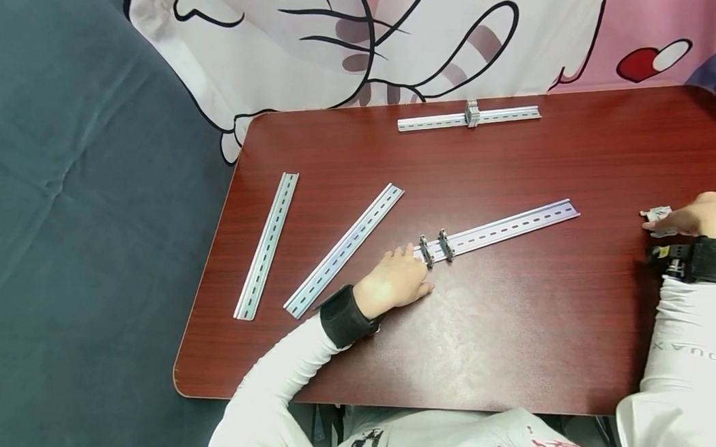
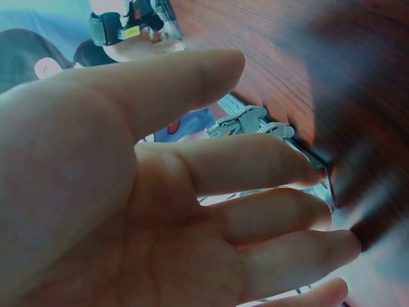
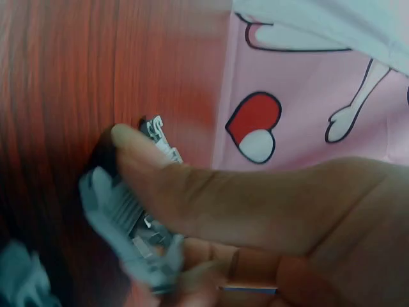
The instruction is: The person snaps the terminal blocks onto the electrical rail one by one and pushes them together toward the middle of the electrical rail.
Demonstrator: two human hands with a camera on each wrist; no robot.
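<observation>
My left hand [image 1: 396, 279] lies palm down with straight fingers on the left end of a slotted metal DIN rail [image 1: 512, 229]. Two dark, thin clip-on terminal blocks [image 1: 445, 245] stand across that rail, just right of the fingertips; in the left wrist view the blocks [image 2: 238, 120] show past the index finger. At the table's right side, my right hand [image 1: 715, 219] pinches a grey plastic terminal block [image 3: 121, 220] between thumb and fingers. Another light grey piece [image 3: 160, 137] shows behind the thumb, and a blurred one [image 3: 25, 278] sits at lower left.
Two bare DIN rails, one slanted [image 1: 344, 250] and one steeper [image 1: 267, 246], lie to the left on the brown table [image 1: 494, 338]. Near the back edge is another rail [image 1: 432, 122] carrying light grey blocks [image 1: 472, 114]. A printed curtain [image 1: 432, 34] hangs behind.
</observation>
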